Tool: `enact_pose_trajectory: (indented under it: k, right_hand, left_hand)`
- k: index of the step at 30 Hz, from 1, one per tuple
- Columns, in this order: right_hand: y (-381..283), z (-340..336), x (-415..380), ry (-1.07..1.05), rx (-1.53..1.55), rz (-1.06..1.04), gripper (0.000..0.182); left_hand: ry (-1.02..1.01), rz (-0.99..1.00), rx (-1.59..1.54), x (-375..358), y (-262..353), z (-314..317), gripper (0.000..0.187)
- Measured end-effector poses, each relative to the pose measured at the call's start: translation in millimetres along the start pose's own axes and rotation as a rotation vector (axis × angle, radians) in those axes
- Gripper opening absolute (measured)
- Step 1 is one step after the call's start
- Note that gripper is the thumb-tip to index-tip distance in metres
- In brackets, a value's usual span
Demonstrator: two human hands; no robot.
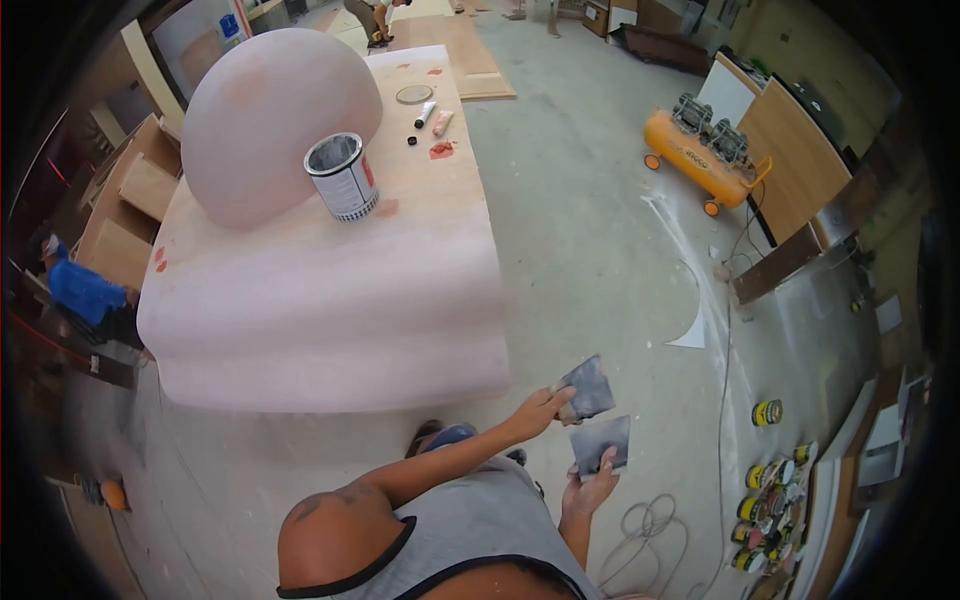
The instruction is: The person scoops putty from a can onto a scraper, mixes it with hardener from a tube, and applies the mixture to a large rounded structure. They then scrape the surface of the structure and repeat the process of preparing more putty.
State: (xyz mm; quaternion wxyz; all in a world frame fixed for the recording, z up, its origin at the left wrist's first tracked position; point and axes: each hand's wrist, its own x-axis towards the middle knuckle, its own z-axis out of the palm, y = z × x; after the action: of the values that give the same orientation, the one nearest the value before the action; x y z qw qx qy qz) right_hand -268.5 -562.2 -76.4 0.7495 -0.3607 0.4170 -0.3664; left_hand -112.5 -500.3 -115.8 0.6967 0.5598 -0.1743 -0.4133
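My left hand (541,412) grips a dark, flat filler spreader (590,385) by its near edge. Just below it, a second filler spreader (600,440) is held in my right hand (592,492), the thumb lying over its face. The two blades are close together, out over the floor to the right of the workpiece. That workpiece is a pale pinkish board with a curved front (330,320), carrying a large rounded dome (270,110). Beside the dome stands an opened tin (345,188) with grey smears inside. Two small tubes (443,123) and a black cap (412,141) lie behind it.
An orange air compressor (700,165) stands at the right on wheels. Several tins (762,505) cluster at lower right, near a coiled hose (650,530). One person in blue (85,290) is at the left; another person (372,18) bends over at the back.
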Motion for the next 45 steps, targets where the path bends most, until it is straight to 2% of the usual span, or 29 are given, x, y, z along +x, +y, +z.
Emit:
enact_pose_trajectory:
  k: [2, 4, 8, 10, 11, 13, 14, 16, 17, 19, 20, 21, 22, 23, 25, 26, 27, 28, 29, 31, 33, 35, 37, 39, 40, 41, 42, 43, 45]
  right_hand:
    - [-23, 9, 27, -0.015, -0.002, 0.027, 0.030]
    - [-38, 14, 55, -0.028, 0.008, 0.044, 0.029]
    - [-58, 33, 124, -0.095, -0.064, 0.002, 0.027]
    - [-69, 44, 165, -0.088, -0.081, -0.003, 0.027]
    - [-75, 50, 190, -0.086, -0.100, -0.049, 0.028]
    - [-94, 70, 237, -0.093, -0.128, -0.113, 0.030]
    - [-109, 85, 257, -0.037, -0.203, -0.175, 0.030]
    - [-145, 109, 310, 0.022, -0.275, -0.329, 0.031]
    - [-166, 120, 334, 0.025, -0.278, -0.414, 0.033]
    - [-208, 164, 357, 0.059, -0.216, -0.502, 0.032]
    - [-218, 174, 381, -0.001, -0.139, -0.664, 0.034]
    - [-223, 186, 402, -0.059, -0.047, -0.820, 0.037]
    - [-222, 203, 414, -0.142, -0.081, -1.045, 0.039]
    - [-209, 190, 451, -0.005, -0.470, -1.407, 0.046]
    - [-224, 195, 460, -0.812, -0.918, -1.319, 0.042]
    - [-201, 260, 433, -0.720, -0.512, -1.401, 0.027]
    - [-189, 270, 446, -0.851, -0.594, -1.298, 0.033]
    - [-189, 298, 457, -0.949, -0.844, -1.410, 0.042]
    - [-185, 314, 471, -0.951, -0.831, -1.400, 0.042]
    - [-174, 340, 501, -1.037, -1.731, -0.865, 0.050]
    - [-161, 349, 526, -1.084, -1.734, -0.844, 0.052]
    - [-147, 355, 547, -0.995, -1.017, -0.828, 0.043]
    - [-134, 360, 556, -0.859, -0.584, -0.415, 0.031]
    - [-135, 391, 564, -0.813, -0.159, -0.203, 0.031]
    - [-130, 396, 580, -0.880, -0.157, -0.172, 0.031]
    - [-127, 397, 598, -0.871, -0.006, 0.056, 0.028]
    - [-124, 412, 616, -0.845, 0.144, 0.286, 0.026]
    - [-123, 432, 627, -0.887, 0.140, 0.317, 0.026]
    - [-121, 475, 643, -0.663, -0.129, 0.328, 0.025]
  left_hand:
    - [0.009, 0.060, 0.105, 15, 27, 25, 0.045]
    - [-0.064, 0.200, 0.540, 29, 56, 33, 0.042]
    - [-0.177, 0.238, 0.541, 83, 81, 30, 0.038]
    - [-0.288, 0.264, 0.729, 115, 89, 26, 0.036]
    - [-0.279, 0.271, 0.719, 132, 93, 23, 0.036]
    - [-0.467, 0.101, 0.783, 163, 112, 18, 0.036]
    - [-0.463, 0.120, 0.778, 185, 108, 11, 0.036]
    - [-0.662, 0.356, 0.910, 230, 107, 1, 0.039]
    - [-0.658, 0.368, 0.898, 248, 115, 0, 0.039]
    - [-0.384, 0.018, 0.491, 281, 145, 5, 0.039]
    - [-0.170, -0.109, 0.240, 306, 142, 6, 0.037]
    - [-0.166, -0.097, 0.237, 334, 144, 1, 0.037]
    - [-0.085, -0.023, -0.215, 357, 146, -2, 0.033]
    - [-0.005, 0.019, -0.671, 374, 142, 1, 0.030]
    - [0.113, -0.020, -0.892, 393, 187, 12, 0.021]
    - [0.096, -0.066, -0.882, 401, 199, 16, 0.021]
    - [0.095, -0.007, -0.867, 406, 208, 14, 0.021]
    - [0.106, 0.077, -0.848, 411, 216, 7, 0.022]
    - [0.119, 0.074, -0.840, 415, 220, -2, 0.022]
    - [0.164, 0.166, -0.701, 425, 227, -17, 0.023]
    - [0.219, 0.189, -0.703, 437, 234, -28, 0.024]
    - [0.293, 0.232, -0.718, 456, 235, -38, 0.025]
    - [0.431, 0.263, -0.828, 484, 236, -56, 0.025]
    - [0.610, 0.339, -0.822, 519, 246, -66, 0.025]
    - [0.733, 0.357, -0.818, 536, 250, -72, 0.024]
    - [0.786, 0.397, -0.826, 551, 245, -80, 0.024]
    - [0.848, 0.438, -0.623, 570, 240, -97, 0.024]
    - [0.905, 0.459, -0.421, 585, 246, -105, 0.024]
    - [0.978, 0.530, -0.276, 612, 270, -106, 0.031]
